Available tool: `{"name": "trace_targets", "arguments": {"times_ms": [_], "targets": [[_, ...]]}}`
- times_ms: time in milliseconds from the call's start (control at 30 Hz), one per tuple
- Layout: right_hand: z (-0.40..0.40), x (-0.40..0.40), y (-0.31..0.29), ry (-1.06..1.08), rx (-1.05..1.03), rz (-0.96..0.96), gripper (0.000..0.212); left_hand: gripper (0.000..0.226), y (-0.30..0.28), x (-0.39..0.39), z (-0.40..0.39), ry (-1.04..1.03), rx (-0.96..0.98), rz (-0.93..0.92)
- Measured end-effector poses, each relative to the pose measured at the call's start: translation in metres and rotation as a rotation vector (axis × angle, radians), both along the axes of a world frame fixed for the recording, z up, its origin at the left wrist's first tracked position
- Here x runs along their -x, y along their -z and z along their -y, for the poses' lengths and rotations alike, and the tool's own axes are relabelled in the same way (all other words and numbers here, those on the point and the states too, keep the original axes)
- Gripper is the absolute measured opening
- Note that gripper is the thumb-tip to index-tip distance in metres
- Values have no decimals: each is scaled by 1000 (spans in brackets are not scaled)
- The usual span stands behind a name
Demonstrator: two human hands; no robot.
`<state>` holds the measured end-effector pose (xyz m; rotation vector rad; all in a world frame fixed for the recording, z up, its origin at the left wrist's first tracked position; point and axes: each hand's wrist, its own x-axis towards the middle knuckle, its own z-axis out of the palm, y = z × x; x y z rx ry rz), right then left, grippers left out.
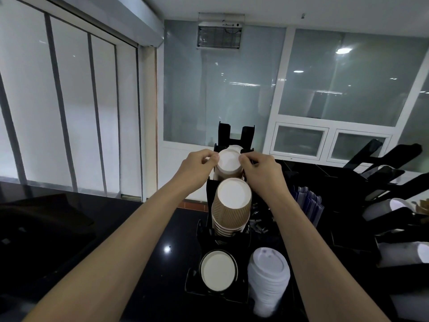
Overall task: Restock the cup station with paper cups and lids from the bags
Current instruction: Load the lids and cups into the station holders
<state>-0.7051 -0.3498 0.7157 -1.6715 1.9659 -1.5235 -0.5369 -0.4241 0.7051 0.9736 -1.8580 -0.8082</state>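
A black tiered cup station (224,133) stands on a dark counter. In its upper slot sits an upturned stack of brown paper cups (229,161); my left hand (197,168) pinches its white bottom rim from the left and my right hand (261,170) pinches it from the right. Below that is a second stack of ribbed brown cups (231,205). Nearest me, a dark-rimmed cup stack (218,270) sits in a lower slot beside a stack of white lids (268,280). No bags are visible.
The glossy black counter (148,247) stretches left and toward me. A second black rack (383,182) with white cups (394,206) lying in it stands to the right. Blue-grey packets (306,201) sit behind my right forearm. Windows and a wall are beyond.
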Motion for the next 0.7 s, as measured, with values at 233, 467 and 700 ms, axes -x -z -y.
{"name": "trace_targets", "arguments": {"times_ms": [233, 467, 700], "targets": [[7, 8, 22, -9, -61, 68, 24, 30, 18, 7, 8, 7, -122, 27], [16, 13, 30, -16, -70, 144, 24, 28, 23, 11, 12, 9, -157, 13], [8, 12, 31, 6, -22, 133, 21, 21, 24, 9, 3, -18, -43, -10]]}}
